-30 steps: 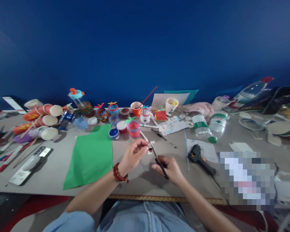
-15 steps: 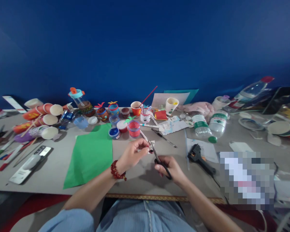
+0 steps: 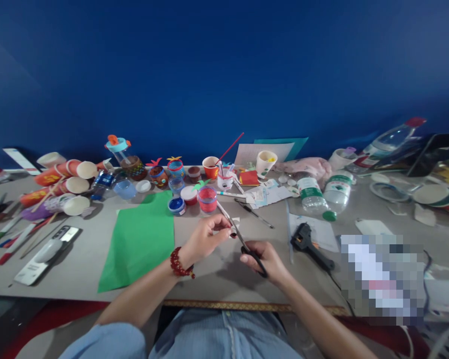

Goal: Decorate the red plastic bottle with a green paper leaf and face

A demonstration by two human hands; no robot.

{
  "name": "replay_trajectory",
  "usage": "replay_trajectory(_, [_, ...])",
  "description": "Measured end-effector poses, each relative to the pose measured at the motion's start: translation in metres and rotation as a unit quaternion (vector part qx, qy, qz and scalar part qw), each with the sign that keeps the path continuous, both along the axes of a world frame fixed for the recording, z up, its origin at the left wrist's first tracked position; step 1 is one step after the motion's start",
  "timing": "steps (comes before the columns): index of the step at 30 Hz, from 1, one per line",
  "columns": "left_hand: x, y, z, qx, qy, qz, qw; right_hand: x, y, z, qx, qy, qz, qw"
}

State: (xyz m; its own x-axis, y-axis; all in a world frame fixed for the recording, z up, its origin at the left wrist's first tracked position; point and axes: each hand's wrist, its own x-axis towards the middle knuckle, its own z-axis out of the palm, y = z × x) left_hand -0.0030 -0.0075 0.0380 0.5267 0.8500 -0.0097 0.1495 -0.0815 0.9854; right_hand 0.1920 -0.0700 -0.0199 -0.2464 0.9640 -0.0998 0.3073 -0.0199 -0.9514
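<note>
My left hand (image 3: 208, 236), with a red bead bracelet at the wrist, pinches a small white piece with a dark spot (image 3: 233, 232) between thumb and fingertips. My right hand (image 3: 264, 259) is closed round the black handles of a pair of scissors (image 3: 239, 235). The scissor blades point up and left, close beside the small piece. Whether they touch it is too small to tell. Left of my left hand lies a green sheet (image 3: 142, 239). A red-painted cup (image 3: 207, 199) with a green paper leaf stands just beyond my hands.
A black glue gun (image 3: 310, 244) lies right of my right hand, near two cut bottles (image 3: 312, 194). A pen (image 3: 256, 214) lies beyond the scissors. Paint pots (image 3: 176, 205) stand behind the green sheet. Stacked paper cups (image 3: 77, 185) and a phone (image 3: 47, 254) are at left.
My right hand and the scissors have shifted very slightly to the right. My left hand keeps its pinch in nearly the same place.
</note>
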Motion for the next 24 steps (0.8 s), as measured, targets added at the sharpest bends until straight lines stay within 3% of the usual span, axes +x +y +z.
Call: replay_trajectory(24, [-0.0037, 0.0070, 0.0085, 0.008, 0.051, -0.020, 0.998, 0.0074, 0.0032, -0.0018, 0.084, -0.065, 0.029, 0.994])
